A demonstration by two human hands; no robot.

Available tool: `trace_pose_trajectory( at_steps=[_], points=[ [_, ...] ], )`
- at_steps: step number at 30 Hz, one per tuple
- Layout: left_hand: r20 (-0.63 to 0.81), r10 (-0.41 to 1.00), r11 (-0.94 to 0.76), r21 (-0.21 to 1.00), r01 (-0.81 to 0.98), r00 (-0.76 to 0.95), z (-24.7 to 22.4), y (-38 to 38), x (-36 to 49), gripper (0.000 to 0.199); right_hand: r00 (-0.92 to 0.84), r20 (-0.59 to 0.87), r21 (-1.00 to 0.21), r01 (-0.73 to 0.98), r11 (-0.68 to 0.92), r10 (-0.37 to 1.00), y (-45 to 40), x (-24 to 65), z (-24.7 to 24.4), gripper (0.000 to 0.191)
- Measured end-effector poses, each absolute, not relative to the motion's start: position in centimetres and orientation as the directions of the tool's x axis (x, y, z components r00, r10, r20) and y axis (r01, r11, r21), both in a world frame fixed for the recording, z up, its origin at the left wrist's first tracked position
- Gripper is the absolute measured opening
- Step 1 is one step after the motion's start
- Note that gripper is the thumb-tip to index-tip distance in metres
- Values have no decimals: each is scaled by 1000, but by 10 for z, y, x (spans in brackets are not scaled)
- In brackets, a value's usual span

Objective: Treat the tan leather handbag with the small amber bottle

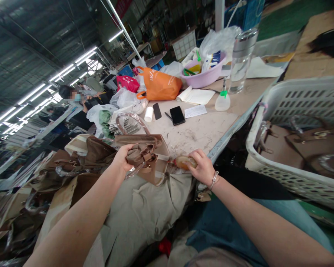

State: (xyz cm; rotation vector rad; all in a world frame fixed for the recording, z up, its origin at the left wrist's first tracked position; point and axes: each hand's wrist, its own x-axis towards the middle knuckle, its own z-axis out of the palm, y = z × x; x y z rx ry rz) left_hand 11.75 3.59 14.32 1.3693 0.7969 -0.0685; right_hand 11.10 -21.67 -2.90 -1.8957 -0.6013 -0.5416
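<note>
A brown handbag (153, 174) lies tilted at the table's near edge, its looped handle (128, 118) wrapped in clear plastic. My left hand (124, 158) is closed on its gathered brown fabric (141, 154); part of the fingers is behind the material. In my right hand (202, 165) is a small amber squeeze bottle (186, 162), gripped near its rounded end. The bottle's narrow, reddish tip points left, close to the bag's side; I cannot tell whether it touches.
More brown bags (80, 159) are piled at left, and a white basket (289, 170) at right holds others. On the table (200, 129) are a phone (177, 115), a clear dispenser bottle (222, 101), a water bottle (241, 61), an orange bag (161, 85) and a purple basin (204, 78). People sit farther back.
</note>
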Motion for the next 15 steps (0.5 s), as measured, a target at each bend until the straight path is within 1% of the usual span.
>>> trace_pose_trajectory(
  at_steps=[4,7,12,15],
  points=[
    [-561,399,272,828,490,726,144,35,118,18,793,601,-738,599,-311,102,-217,115,-27,11],
    [-559,412,277,829,485,719,144,33,118,19,802,593,-746,581,-325,72,-216,118,-27,11],
    [-542,380,254,840,479,750,142,35,119,20,812,574,-740,571,-355,108,-214,121,-32,11],
    [-554,347,272,832,484,757,140,38,119,21,799,589,-721,586,-368,120,-213,122,-33,9]
  ],
)
